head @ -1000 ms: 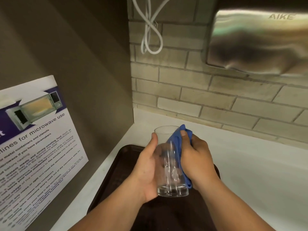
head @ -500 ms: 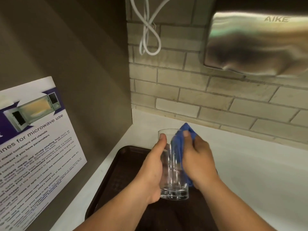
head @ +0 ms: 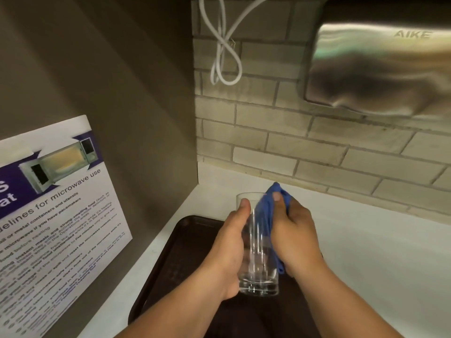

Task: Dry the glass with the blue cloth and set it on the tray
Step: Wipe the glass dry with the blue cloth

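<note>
One glass (head: 258,252) is held upright above the one dark tray (head: 175,262), left hand (head: 229,254) wrapped around it, right hand (head: 296,237) pressing one blue cloth (head: 267,211) against its side.

Two bare forearms enter from the bottom edge of the frame, with no sleeve, watch or band visible on either. The left hand (head: 228,252) and right hand (head: 296,236), at lower centre, wear no gloves or rings. Fingernails look short and unpainted.

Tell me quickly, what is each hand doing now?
Left hand: closed around the glass.
Right hand: closed on the blue cloth, pressing it against the glass.
</note>
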Demonstrator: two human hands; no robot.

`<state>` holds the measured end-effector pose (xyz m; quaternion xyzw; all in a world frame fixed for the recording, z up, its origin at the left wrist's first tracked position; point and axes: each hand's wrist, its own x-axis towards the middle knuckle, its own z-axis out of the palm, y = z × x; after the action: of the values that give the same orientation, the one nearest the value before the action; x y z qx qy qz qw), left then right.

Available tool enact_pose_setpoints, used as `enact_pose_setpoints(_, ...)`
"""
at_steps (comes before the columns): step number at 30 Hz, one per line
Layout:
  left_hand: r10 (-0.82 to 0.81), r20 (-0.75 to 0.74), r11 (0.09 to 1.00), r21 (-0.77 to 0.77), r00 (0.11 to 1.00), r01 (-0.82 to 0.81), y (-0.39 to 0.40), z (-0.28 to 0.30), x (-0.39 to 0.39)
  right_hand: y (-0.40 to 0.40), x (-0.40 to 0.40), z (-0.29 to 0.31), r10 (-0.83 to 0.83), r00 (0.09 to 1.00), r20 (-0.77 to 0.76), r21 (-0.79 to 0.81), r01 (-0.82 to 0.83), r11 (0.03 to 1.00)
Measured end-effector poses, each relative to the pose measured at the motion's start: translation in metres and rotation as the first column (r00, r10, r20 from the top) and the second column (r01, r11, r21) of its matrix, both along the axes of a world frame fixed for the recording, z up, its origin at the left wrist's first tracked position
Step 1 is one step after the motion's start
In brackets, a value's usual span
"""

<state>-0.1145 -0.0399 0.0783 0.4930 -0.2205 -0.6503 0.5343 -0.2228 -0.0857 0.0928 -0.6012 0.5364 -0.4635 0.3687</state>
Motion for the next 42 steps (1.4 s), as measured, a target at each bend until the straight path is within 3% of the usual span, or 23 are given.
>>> enact_pose_setpoints(2, 0.02, 0.007, 1.0, -0.006, 1.0, -0.02, -0.004, 0.004, 0.005, 0.0, -0.005, -0.001, 0.042, 0.998, 0.039, 0.08, -0.045, 0.996)
enact_pose_setpoints(7, 0.088, 0.048, 0.996, 0.015, 0.995, -0.089, -0.01, 0.006, 0.02, 0.043, -0.01, -0.029, 0.388, 0.9, -0.199, 0.155, -0.362, 0.919)
enact_pose_setpoints(10, 0.03, 0.064, 0.999, 0.04, 0.998, -0.033, -0.008, -0.004, 0.011, 0.036, -0.001, -0.024, 0.246, 0.936, -0.252, 0.013, -0.251, 0.968)
enact_pose_setpoints(14, -0.022, -0.076, 1.0, -0.006, 0.997, 0.022, -0.002, -0.013, 0.011, 0.007, 0.004, 0.01, 0.064, 0.997, -0.05, -0.003, -0.064, 0.998)
enact_pose_setpoints(20, -0.085, -0.161, 0.992, -0.102, 0.983, 0.069, 0.001, -0.007, 0.021, 0.005, 0.009, 0.008, 0.064, 0.997, 0.034, -0.002, -0.064, 0.998)
enact_pose_setpoints(28, -0.113, -0.086, 0.992, -0.062, 0.99, 0.108, 0.0, -0.012, 0.022, 0.005, 0.007, 0.005, 0.02, 0.995, 0.099, 0.036, -0.024, 0.999)
enact_pose_setpoints(32, -0.051, -0.012, 0.999, 0.005, 0.999, 0.051, -0.006, -0.003, 0.019, 0.0, 0.0, 0.0, 0.013, 0.978, 0.21, 0.17, -0.05, 0.984)
enact_pose_setpoints(34, 0.065, 0.023, 0.997, 0.03, 0.998, -0.066, -0.014, 0.0, 0.021, 0.009, -0.006, -0.007, 0.158, 0.976, 0.148, 0.184, -0.184, 0.965)
enact_pose_setpoints(37, 0.156, 0.082, 0.987, 0.017, 0.984, -0.158, -0.02, 0.003, 0.024, 0.028, -0.008, -0.023, 0.426, 0.902, -0.071, 0.172, -0.41, 0.896)
enact_pose_setpoints(40, 0.158, 0.166, 0.987, -0.031, 0.973, -0.155, -0.017, -0.005, 0.014, 0.028, 0.0, -0.025, 0.31, 0.925, -0.217, 0.034, -0.311, 0.95)
enact_pose_setpoints(42, 0.135, 0.145, 0.99, -0.063, 0.98, -0.127, -0.011, -0.009, 0.003, 0.018, 0.007, -0.01, 0.15, 0.98, -0.129, -0.056, -0.159, 0.986)
